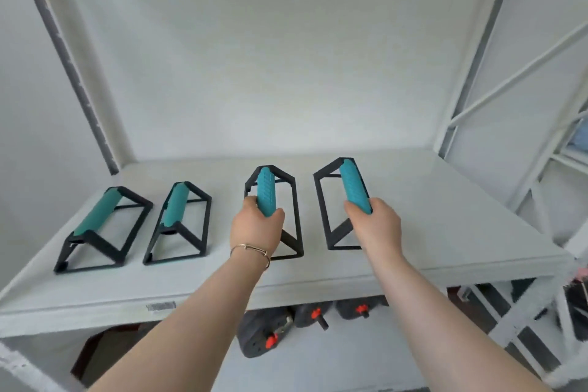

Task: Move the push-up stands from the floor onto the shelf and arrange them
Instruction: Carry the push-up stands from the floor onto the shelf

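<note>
- Nearest me, below the shelf's front edge, dark weight plates with orange knobs sit on a lower level.
- The person's two bare forearms reach over that front edge; a thin bracelet circles the left wrist.
- The left hand is clenched around the near end of a teal handle, grasping the third stand, which stands near the middle of the shelf.
- The right hand is closed the same way on the fourth stand, which looks slightly lifted or tilted; whether its base fully touches the shelf I cannot tell.
- Toward the shelf's left edge, two more stands rest flat, side by side and untouched.
- All four are up on the shelf, so this looks like the arranging step.
- Next, I judge, both held stands need setting flat, squared to the left pair with even gaps, then letting go.
</note>
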